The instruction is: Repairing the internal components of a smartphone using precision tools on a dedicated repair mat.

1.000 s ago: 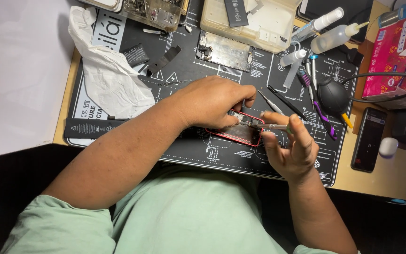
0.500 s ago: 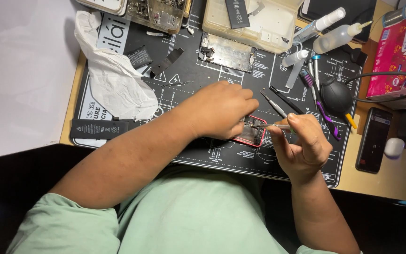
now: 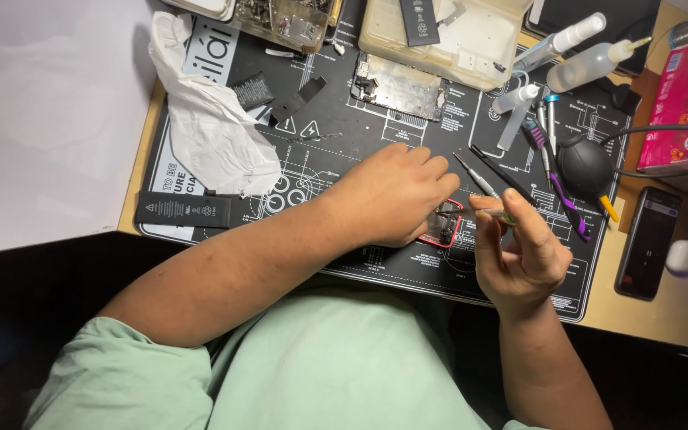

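Note:
My left hand (image 3: 392, 195) lies palm down over a small red-framed phone body (image 3: 443, 227) on the black repair mat (image 3: 344, 143), holding it in place. Only the phone's right end shows past the fingers. My right hand (image 3: 519, 247) is beside it on the right, fingers pinched on a thin tool (image 3: 497, 213) whose tip points toward the phone. Loose metal tweezers (image 3: 475, 177) and a dark probe lie just above the phone.
A crumpled white cloth (image 3: 216, 139) and a black battery (image 3: 183, 209) lie left. A metal phone plate (image 3: 398, 86) and plastic trays (image 3: 447, 36) sit at the back. Bottles (image 3: 591, 64), a black blower (image 3: 585, 166), pens and a dark phone (image 3: 646, 243) crowd the right.
My left hand has slid down over the phone and covers more of it. My right hand has closed its fingers and turned toward the phone's right end.

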